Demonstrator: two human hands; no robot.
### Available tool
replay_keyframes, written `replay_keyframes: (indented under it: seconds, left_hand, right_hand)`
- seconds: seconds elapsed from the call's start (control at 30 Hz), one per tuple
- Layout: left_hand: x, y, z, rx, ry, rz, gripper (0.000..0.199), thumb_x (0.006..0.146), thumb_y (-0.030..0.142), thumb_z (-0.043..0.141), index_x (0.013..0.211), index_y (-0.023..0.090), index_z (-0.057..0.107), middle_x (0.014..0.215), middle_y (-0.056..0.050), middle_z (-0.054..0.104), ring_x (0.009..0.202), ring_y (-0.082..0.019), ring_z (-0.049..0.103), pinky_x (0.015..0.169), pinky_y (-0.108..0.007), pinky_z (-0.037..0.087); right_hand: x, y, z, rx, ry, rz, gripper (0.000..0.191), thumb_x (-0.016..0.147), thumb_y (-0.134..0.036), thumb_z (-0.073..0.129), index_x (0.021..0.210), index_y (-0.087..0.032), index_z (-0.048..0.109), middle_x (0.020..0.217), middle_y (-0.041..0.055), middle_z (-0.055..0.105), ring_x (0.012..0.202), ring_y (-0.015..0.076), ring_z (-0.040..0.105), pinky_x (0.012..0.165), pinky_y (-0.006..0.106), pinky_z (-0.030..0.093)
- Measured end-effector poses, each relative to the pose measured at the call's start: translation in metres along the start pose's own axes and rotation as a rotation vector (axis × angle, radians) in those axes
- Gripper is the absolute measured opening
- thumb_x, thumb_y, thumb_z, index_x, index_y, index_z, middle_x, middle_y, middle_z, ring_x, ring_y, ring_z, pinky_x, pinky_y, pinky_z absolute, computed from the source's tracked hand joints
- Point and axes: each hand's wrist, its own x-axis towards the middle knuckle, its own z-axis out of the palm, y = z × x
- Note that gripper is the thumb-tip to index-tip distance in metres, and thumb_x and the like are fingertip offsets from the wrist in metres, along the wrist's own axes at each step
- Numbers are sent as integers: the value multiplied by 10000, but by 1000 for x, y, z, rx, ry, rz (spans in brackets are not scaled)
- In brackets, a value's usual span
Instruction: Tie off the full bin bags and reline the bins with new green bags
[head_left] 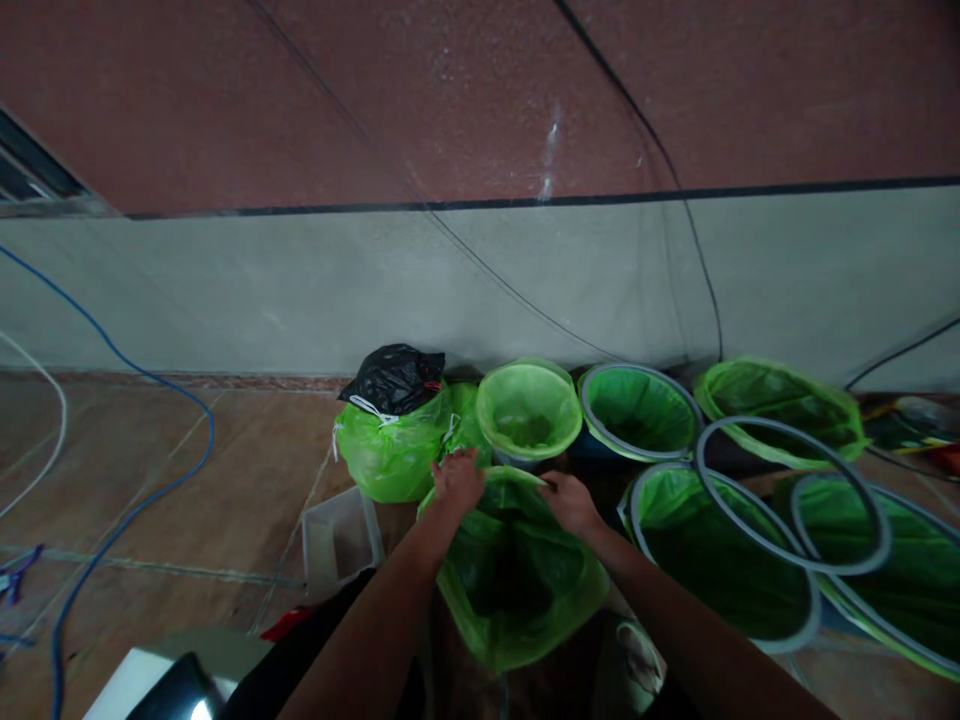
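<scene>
A green bin liner [517, 640] is draped over the rim of a bin standing between my legs; its mouth gapes and the inside is dark. My left hand [459, 482] is closed over the liner's far left edge, with the fingertips partly hidden. At the far right edge, my right hand [571, 503] pinches the same liner between thumb and fingers. Just beyond my hands stands a bin lined in pale green [529, 410]. Left of it sits a tied, full green bag [394, 450] with a black bag [394, 378] on top.
To the right are several lined bins, including one with a grey ring [641, 410]. A loose grey ring [791, 495] lies across two nearer bins. A whitish plastic tub [341, 540] stands left of my forearm. A blue hose [142, 505] crosses the tiled floor. A wall [360, 290] runs behind.
</scene>
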Motion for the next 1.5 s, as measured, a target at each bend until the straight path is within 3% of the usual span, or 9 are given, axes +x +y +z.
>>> replay_keyframes:
  seconds: [0.13, 0.27, 0.5, 0.67, 0.8, 0.9, 0.97, 1.17, 1.5]
  left_hand:
    - [20, -13, 6, -16, -62, 26, 304, 936, 224, 427, 1062, 211, 704, 1066, -73, 732, 1050, -233, 656, 961, -433, 469]
    - [29, -19, 18, -34, -72, 68, 327, 936, 178, 416, 1142, 198, 669, 1122, -69, 723, 1034, -186, 660, 934, -327, 474]
    - [29, -28, 39, -91, -70, 132, 363, 978, 184, 337, 1239, 158, 588, 1200, -86, 684, 1091, -159, 637, 988, -284, 455]
    - [20, -28, 36, -125, 152, 103, 431, 929, 266, 475, 1344, 148, 487, 1322, -132, 595, 1220, -230, 548, 1065, -380, 418]
    - [6, -12, 42, -98, 295, 247, 357, 902, 188, 477, 1250, 161, 550, 1308, -132, 575, 1240, -258, 499, 1087, -435, 388]
    - [0, 1, 55, -83, 224, 411, 299, 917, 144, 429, 1161, 170, 598, 1231, -109, 612, 1165, -235, 532, 1060, -401, 415]
    - [1, 6, 63, -62, 176, 438, 296, 926, 138, 419, 1156, 162, 603, 1234, -106, 617, 1164, -230, 536, 1055, -381, 421]
    - [16, -8, 72, 60, 32, 347, 320, 968, 158, 369, 1206, 158, 583, 1243, -111, 634, 1174, -225, 558, 1026, -356, 430]
    - [22, -26, 82, 67, -145, 185, 362, 1020, 307, 275, 1225, 165, 538, 1174, -124, 668, 1070, -226, 646, 845, -308, 480]
  right_hand:
    - [6, 14, 0, 218, 1, 61, 279, 834, -269, 535, 992, -162, 739, 939, 70, 760, 833, 194, 684, 730, 261, 467]
    - [11, 22, 1, 387, -25, 77, 279, 813, -309, 532, 877, -142, 746, 811, 66, 750, 724, 192, 669, 649, 260, 466]
    - [11, 28, -9, 132, 0, 17, 276, 842, -269, 490, 869, -164, 745, 831, 62, 744, 774, 188, 663, 701, 265, 446]
    - [5, 18, -6, -55, 172, 93, 311, 880, -218, 466, 1075, -159, 700, 1036, 100, 727, 936, 226, 651, 847, 302, 449]
    - [-10, -8, 5, -154, 354, -104, 354, 895, -162, 431, 1166, -140, 659, 1174, 132, 664, 1101, 256, 567, 986, 342, 407]
    - [-16, -29, 18, -147, 297, -306, 377, 915, -110, 362, 1089, -166, 692, 1143, 108, 675, 1091, 232, 558, 998, 319, 404]
    - [-12, -36, 26, -155, 264, -318, 388, 912, -89, 353, 1074, -157, 700, 1150, 111, 678, 1072, 228, 562, 1005, 321, 399]
    - [11, -20, 38, -201, 190, -214, 369, 953, -176, 377, 1176, -156, 669, 1226, 113, 664, 1142, 261, 540, 1055, 395, 355]
    - [28, 15, 39, -94, -89, -178, 401, 993, -308, 356, 1313, -195, 570, 1294, 88, 652, 1164, 216, 604, 987, 325, 441]
